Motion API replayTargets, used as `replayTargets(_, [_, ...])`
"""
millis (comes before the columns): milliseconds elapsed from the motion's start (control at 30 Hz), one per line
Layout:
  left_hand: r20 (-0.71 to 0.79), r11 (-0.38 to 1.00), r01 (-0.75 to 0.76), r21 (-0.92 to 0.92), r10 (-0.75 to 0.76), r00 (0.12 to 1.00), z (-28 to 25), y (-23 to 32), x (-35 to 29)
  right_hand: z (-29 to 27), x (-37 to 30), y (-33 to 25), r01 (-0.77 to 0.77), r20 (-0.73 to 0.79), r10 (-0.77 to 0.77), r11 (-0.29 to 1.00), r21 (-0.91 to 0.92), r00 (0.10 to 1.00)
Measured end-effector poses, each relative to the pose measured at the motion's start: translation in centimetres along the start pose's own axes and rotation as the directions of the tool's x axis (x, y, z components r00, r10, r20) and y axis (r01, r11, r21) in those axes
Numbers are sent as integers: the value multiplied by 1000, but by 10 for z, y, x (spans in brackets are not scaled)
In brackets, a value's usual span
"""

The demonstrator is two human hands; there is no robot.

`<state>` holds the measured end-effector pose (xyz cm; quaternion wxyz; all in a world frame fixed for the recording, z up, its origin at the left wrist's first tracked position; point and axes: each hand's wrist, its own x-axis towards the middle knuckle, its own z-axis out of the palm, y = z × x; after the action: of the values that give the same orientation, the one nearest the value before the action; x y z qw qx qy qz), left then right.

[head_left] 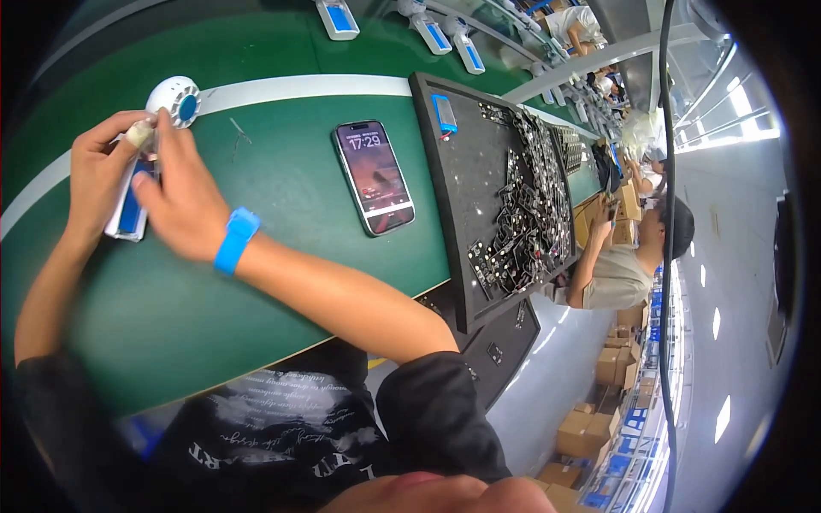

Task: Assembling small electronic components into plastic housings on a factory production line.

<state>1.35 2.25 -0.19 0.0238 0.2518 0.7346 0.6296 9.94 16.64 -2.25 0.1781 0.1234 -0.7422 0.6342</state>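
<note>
At the left of the green table, both my hands are closed on a white handheld fan. Its round head [181, 101] has a vented rim and blue centre, and points away from me. The fan's handle [128, 221] shows a blue block inside, likely a battery. My left hand [96, 171] grips the left side, a pale cover on one fingertip. My right hand [181, 192] pinches near the neck, its thumb on the blue block; a blue band [237, 240] circles that wrist. The fingers hide the neck area.
A phone [375, 178] lies on the table. Beside it, a black tray [466, 222] holds many small circuit boards [526, 197] and a blue battery [444, 116]. More fan units [340, 19] stand on the green belt beyond. Another person [616, 265] sits at the right, near cardboard boxes [590, 427].
</note>
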Motion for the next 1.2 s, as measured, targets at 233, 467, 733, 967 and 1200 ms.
replayTargets(233, [19, 991, 128, 29, -129, 992, -29, -19, 2, -12, 7, 12, 152, -79, -158, 985, -80, 984])
replayTargets(467, [139, 991, -90, 96, 76, 987, -23, -21, 0, -37, 14, -6, 4, -107, -5, 1000, -15, 994])
replayTargets(733, [241, 981, -36, 189, -10, 971, -37, -2, -2, -15, 21, 6, 26, -148, -39, 996, -88, 988])
replayTargets(967, [17, 993, 69, -95, -68, 998, -10, 23, -6, -7, 14, 1, 61, 7, -61, 983, -171, 998])
replayTargets(1200, [29, 971, -111, 211, 108, 994, -21, 40, -21, 1, 16, -13, -1, 125, 37, 960, -279, 991])
